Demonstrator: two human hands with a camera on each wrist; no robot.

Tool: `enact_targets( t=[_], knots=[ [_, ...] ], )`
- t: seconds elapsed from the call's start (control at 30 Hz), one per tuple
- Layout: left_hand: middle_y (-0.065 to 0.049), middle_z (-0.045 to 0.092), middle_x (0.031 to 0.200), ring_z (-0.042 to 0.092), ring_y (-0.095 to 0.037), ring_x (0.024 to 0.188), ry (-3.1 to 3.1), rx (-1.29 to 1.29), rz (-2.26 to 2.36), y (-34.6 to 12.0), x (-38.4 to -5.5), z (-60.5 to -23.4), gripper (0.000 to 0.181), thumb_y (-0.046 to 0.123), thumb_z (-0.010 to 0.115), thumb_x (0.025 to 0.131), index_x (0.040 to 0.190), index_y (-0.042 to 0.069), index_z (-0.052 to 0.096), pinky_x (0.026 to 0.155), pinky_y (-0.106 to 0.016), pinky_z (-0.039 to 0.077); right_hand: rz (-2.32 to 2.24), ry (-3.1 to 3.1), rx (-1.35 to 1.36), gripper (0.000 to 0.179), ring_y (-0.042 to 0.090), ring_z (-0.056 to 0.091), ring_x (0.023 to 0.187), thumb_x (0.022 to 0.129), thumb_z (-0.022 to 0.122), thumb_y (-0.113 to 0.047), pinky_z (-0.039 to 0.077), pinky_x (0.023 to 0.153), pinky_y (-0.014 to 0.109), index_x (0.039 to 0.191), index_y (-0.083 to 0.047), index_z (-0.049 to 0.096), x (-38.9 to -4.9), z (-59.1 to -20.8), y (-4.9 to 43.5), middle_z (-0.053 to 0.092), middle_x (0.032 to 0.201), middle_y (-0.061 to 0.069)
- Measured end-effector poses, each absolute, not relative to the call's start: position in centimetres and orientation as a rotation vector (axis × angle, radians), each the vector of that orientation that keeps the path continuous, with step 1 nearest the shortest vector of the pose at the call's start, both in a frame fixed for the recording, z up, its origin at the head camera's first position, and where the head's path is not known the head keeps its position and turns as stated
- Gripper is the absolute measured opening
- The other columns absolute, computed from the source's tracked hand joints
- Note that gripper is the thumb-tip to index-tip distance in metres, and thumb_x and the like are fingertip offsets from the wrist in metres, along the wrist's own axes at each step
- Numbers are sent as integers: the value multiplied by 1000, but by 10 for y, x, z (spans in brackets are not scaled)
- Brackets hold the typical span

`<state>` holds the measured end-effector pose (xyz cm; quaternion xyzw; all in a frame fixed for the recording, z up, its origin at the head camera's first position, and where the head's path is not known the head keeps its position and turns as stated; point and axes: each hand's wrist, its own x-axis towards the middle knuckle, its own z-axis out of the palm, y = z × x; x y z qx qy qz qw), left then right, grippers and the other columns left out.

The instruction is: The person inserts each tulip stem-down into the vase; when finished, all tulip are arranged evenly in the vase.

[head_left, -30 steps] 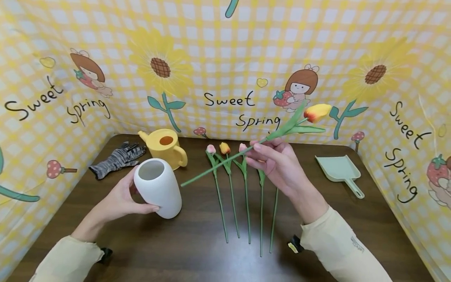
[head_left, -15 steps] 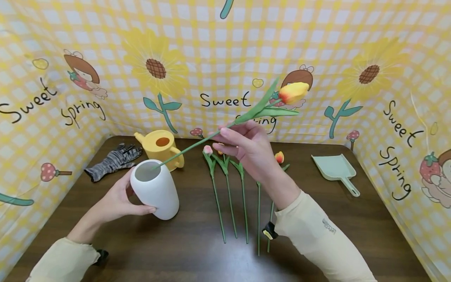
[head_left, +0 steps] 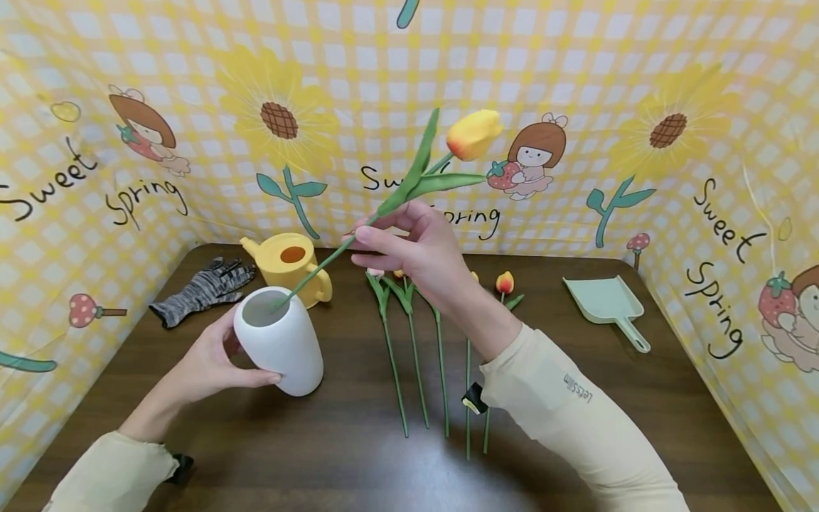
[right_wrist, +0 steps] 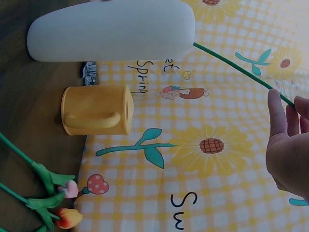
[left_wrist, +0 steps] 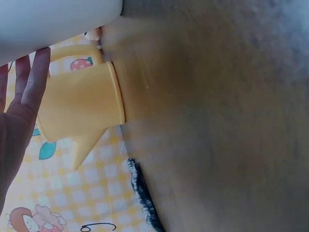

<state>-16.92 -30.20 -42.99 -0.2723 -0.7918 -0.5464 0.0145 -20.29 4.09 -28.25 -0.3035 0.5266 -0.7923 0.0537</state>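
Observation:
My left hand (head_left: 207, 364) grips the side of a white vase (head_left: 281, 348), thumb across its front, with the vase tilted slightly and its mouth facing up. Up and to the right, my right hand (head_left: 416, 249) pinches the green stem of a yellow-and-red artificial tulip (head_left: 473, 135) just under its leaves. The stem slants down, its lower end inside the vase mouth. In the right wrist view the stem (right_wrist: 231, 65) runs from the fingers to the vase rim. Several more tulips (head_left: 412, 355) lie side by side on the table, some blossoms partly hidden behind my right hand.
Behind the vase stands a yellow watering can (head_left: 281, 259). To its left lies a grey knitted glove (head_left: 201, 291). A pale green dustpan (head_left: 604, 302) is at the right of the brown table (head_left: 358, 469). Yellow checked cloth (head_left: 397, 85) walls the back and sides.
My right hand has carried the tulip left and up, turning it steeper. Its stem end has gone from beside the vase into the mouth. My left hand keeps its hold on the vase.

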Motion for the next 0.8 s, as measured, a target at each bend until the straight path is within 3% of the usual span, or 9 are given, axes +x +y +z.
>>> enact_targets(
  t=[0.27,0.57,0.8],
  knots=[
    [-10,63,126,67,-19,104,-2394,-813,-1795,-301,-164,-435,96,-19,90,59,143,0,49,79,-34,62,-2337,1636,-960,16,36,72,98,93,68,6,59,85,52,107,5,59,-205,-275,28,69,106,20],
    [-12,60,129,66,-21,104,-2396,-797,-1831,-301,-164,-434,96,-19,89,61,145,1,47,79,-36,62,-2248,1657,-938,21,38,71,100,94,68,5,59,86,49,111,12,59,-211,-274,15,69,108,23],
    [-12,59,130,66,-21,105,-2387,-814,-1847,-300,-163,-434,94,-19,88,62,145,2,48,78,-36,62,-2158,1703,-841,18,30,72,95,92,71,4,60,86,45,108,8,63,-216,-275,3,69,105,20]
  ],
)
